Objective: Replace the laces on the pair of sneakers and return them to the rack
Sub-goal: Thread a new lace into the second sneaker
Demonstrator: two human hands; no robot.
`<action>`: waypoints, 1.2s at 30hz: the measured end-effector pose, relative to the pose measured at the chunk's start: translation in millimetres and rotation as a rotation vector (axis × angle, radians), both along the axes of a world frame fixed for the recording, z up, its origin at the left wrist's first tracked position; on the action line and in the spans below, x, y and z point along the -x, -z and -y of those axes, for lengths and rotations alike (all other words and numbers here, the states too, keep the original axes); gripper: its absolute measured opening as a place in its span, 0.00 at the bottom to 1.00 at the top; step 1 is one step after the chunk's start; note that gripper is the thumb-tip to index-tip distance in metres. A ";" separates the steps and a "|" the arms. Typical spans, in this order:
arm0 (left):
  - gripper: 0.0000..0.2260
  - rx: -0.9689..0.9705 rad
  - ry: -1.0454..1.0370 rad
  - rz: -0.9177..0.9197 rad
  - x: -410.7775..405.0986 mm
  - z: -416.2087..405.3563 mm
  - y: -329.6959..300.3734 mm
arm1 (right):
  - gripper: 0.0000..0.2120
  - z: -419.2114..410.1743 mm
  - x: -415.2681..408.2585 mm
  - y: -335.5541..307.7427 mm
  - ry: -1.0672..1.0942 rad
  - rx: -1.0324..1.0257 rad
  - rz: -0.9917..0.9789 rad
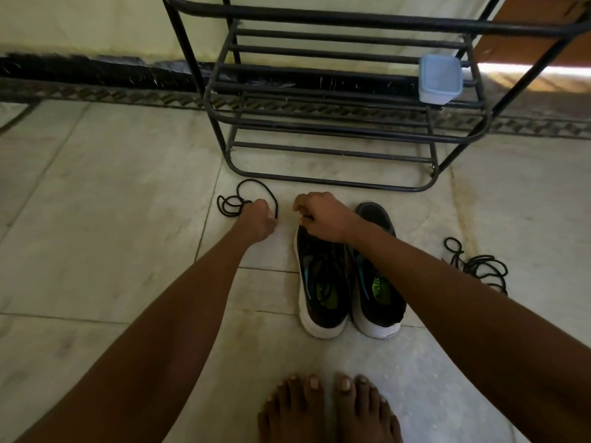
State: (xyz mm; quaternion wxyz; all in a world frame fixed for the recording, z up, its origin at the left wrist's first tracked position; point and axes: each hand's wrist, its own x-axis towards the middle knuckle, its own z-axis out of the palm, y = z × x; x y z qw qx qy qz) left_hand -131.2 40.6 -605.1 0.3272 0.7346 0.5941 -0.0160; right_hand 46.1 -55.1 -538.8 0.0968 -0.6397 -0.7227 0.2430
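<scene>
Sneakers [348, 276] stand paired before the rack [335, 123] (heels nearest); left hand [258, 220] grips a black lace [243, 199], right hand [319, 219] fingers curl on the left sneaker's toe.

A single head-worn wide-angle view looks steeply down and forward, close over the tiled floor [96, 193], rack [332, 123] filling the upper centre.

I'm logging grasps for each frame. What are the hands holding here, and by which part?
The left hand grips a loose black lace near one end of its coil. The right hand grips the left sneaker at its toe end.
</scene>
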 end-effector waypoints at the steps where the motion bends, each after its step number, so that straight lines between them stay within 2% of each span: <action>1: 0.08 0.003 0.039 -0.017 1.8 1.2 -2.1 | 0.17 0.1 0.7 0.0 0.007 -0.002 -0.010; 4: 0.06 -0.040 0.182 -0.069 8.5 22.3 -7.6 | 0.16 -0.6 4.3 1.9 0.029 -0.025 -0.047; 6: 0.07 -0.130 0.195 -0.039 14.8 41.6 -4.8 | 0.16 -1.1 7.0 2.7 0.035 -0.045 -0.067; 10: 0.08 -0.219 -0.036 0.105 20.3 61.3 -1.0 | 0.15 0.3 9.9 6.0 0.033 -0.032 -0.082; 13: 0.12 -0.176 -0.240 0.192 10.5 59.1 -7.3 | 0.14 3.2 8.4 6.5 0.032 -0.053 -0.090; 15: 0.17 -0.125 -0.200 0.117 3.0 54.0 -7.9 | 0.14 4.9 5.6 6.2 0.038 -0.074 -0.097; 17: 0.15 -0.101 -0.106 -0.009 -3.7 50.6 -6.2 | 0.14 5.6 0.8 6.0 0.045 -0.091 -0.104; 20: 0.12 -0.091 -0.009 -0.068 -7.2 51.7 -9.0 | 0.14 8.1 -2.2 3.8 0.052 -0.099 -0.106; 22: 0.06 -0.139 0.040 0.026 -3.8 64.5 -17.7 | 0.16 11.2 -2.3 1.9 0.071 -0.123 -0.151; 23: 0.03 -0.164 0.046 0.135 0.1 74.8 -24.8 | 0.18 13.2 -0.8 -0.7 0.070 -0.129 -0.207; 24: 0.04 -0.199 0.043 0.252 4.9 86.7 -33.5 | 0.19 13.7 1.0 -1.2 0.066 -0.105 -0.293; 27: 0.05 -0.393 -0.010 0.459 22.8 118.9 -67.1 | 0.14 16.6 9.5 -12.2 0.055 0.181 -0.607; 29: 0.04 -0.524 -0.088 0.495 39.7 127.0 -85.3 | 0.09 18.1 13.7 -22.3 0.026 0.312 -0.681; 31: 0.04 -0.571 -0.181 0.384 64.0 122.8 -92.3 | 0.08 21.0 14.7 -33.4 -0.018 0.323 -0.739; 32: 0.04 -0.555 -0.218 0.233 78.8 116.9 -91.7 | 0.09 20.8 13.3 -39.6 -0.017 0.295 -0.770; 34: 0.03 -0.403 -0.230 -0.180 106.6 101.8 -85.6 | 0.09 18.6 5.9 -49.1 0.006 0.202 -0.767; 36: 0.06 -0.177 -0.206 -0.465 123.5 92.7 -86.6 | 0.03 17.0 2.1 -56.7 -0.020 0.134 -0.709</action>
